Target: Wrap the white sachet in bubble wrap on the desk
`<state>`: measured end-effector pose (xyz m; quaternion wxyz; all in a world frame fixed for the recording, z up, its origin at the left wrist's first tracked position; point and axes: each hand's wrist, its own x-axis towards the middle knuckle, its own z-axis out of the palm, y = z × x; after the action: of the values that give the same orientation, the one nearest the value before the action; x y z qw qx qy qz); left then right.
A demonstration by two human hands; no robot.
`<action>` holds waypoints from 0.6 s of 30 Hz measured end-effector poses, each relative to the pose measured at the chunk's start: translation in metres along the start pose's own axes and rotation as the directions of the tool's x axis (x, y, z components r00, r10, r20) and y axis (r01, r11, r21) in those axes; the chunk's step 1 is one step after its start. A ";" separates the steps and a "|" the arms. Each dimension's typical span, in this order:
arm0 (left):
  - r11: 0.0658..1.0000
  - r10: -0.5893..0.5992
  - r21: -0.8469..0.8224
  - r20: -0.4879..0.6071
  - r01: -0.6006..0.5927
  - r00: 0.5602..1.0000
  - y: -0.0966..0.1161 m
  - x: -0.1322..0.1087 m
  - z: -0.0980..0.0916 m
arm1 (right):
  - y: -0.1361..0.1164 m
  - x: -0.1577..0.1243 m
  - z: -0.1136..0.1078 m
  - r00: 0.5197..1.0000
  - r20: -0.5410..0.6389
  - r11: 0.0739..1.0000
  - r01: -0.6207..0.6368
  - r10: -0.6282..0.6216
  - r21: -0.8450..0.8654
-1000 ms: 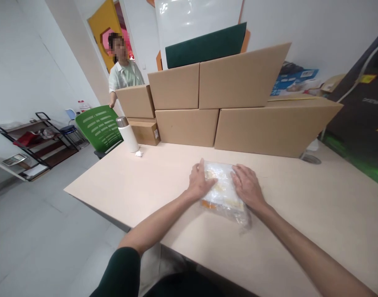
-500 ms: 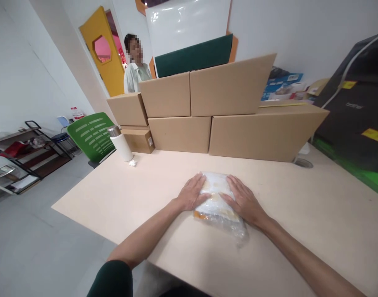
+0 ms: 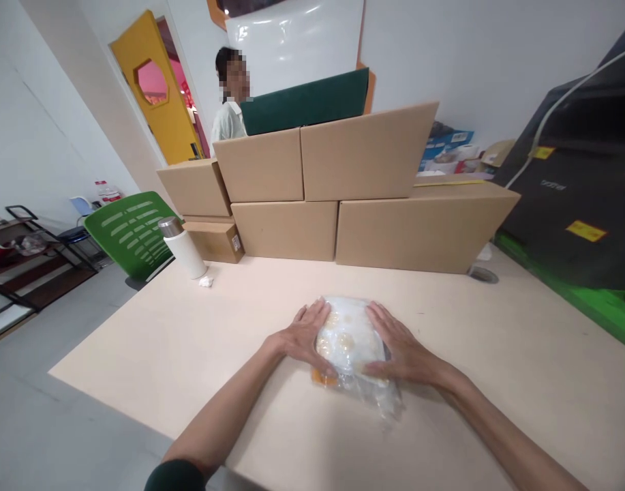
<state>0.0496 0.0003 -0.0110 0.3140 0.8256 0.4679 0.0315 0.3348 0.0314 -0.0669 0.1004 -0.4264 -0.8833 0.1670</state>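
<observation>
A clear plastic packet (image 3: 350, 333) with pale round pieces inside lies on the light wooden table (image 3: 496, 354) in front of me. My left hand (image 3: 302, 337) grips its left side, fingers along the edge and thumb curled at the near corner. On the packet's right side is my right hand (image 3: 401, 349), fingers laid along that edge and thumb pressed on the near part. Loose crinkled plastic sticks out toward me below the hands.
Stacked cardboard boxes (image 3: 363, 164) wall off the table's far side, and a person (image 3: 230, 112) stands behind them. A white flask (image 3: 182, 247) and crumpled tissue (image 3: 206, 281) sit far left by a green chair (image 3: 131, 232). A black shelf (image 3: 16, 273) stands left, a black-and-green case (image 3: 572, 204) right.
My hands have slid from lying flat on top of the packet to gripping its two sides. The person has walked right, behind the boxes. My view has shifted left and down.
</observation>
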 end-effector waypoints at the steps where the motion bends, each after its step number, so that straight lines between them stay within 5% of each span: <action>1: 1.000 -0.003 0.008 0.005 0.003 1.000 0.000 0.001 0.000 | -0.001 0.000 -0.001 1.000 0.021 1.000 -0.011 0.011 0.007; 12: 0.995 -0.003 0.101 -0.167 0.020 0.986 0.007 -0.009 0.011 | -0.016 -0.002 -0.008 0.998 0.026 0.998 -0.066 0.065 0.019; 18: 0.988 0.087 0.139 -0.112 -0.071 0.990 0.009 -0.014 0.009 | -0.015 0.000 -0.011 0.996 0.053 0.995 -0.079 0.077 0.053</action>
<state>0.0519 -0.0188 -0.0098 0.2281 0.8593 0.4537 0.0610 0.3276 0.0247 -0.0512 0.0829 -0.4532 -0.8633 0.2061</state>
